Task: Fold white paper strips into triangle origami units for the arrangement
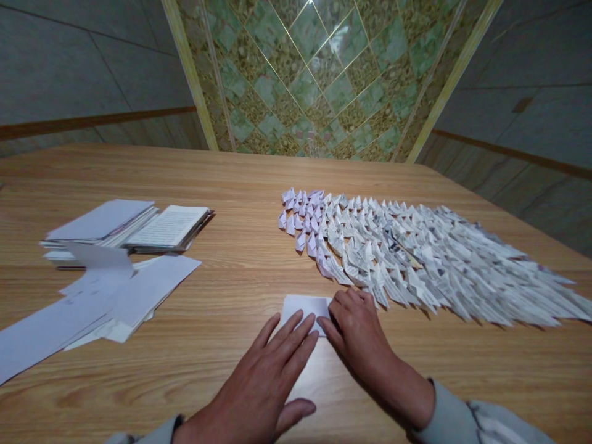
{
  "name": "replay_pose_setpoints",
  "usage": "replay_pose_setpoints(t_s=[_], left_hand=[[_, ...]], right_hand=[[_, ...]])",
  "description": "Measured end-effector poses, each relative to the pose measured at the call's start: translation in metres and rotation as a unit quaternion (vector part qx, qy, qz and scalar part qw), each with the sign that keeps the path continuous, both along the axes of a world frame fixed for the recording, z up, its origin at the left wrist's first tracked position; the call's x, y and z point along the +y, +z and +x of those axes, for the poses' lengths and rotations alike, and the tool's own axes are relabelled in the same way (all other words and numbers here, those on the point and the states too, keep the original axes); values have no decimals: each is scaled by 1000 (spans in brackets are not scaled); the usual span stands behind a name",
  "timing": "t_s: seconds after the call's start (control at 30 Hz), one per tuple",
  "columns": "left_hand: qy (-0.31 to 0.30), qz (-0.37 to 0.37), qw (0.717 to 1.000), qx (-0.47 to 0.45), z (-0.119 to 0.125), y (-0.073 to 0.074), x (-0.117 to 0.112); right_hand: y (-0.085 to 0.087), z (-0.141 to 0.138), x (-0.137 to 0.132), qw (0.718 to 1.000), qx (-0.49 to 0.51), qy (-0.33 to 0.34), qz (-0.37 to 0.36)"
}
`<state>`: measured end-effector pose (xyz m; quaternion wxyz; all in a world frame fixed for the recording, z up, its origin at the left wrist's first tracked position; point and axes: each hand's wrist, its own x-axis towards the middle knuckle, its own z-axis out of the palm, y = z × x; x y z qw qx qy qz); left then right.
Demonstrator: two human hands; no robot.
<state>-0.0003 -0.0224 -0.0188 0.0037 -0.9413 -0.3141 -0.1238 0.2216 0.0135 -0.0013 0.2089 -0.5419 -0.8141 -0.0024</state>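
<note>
Print on the page stack (169,226) at left is illegible. Low centre, the left hand (264,375) spreads over rectangular white paper (300,303); the right hand (359,327) curls, pinch unclear.

No txt legible; printed pg. (167,226) too sm.

The paper (308,303), a plain white oblong, lies flat on the near side of the folded shapes (398,246), by their left end.
</note>
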Motion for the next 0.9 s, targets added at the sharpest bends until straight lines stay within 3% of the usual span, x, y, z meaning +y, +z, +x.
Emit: replay_pose_setpoints(t_s=[0.17,0.37,0.9], left_hand=[[-11,-16,1000,-7,0,2,0],[-24,-41,999,-6,1,5,-1],[-15,-47,999,7,1,2,-4]], right_hand=[[-2,0,-5,998,52,36,6],[-5,0,-7,991,119,38,-44],[-6,-2,-1,997,57,-8,-56]])
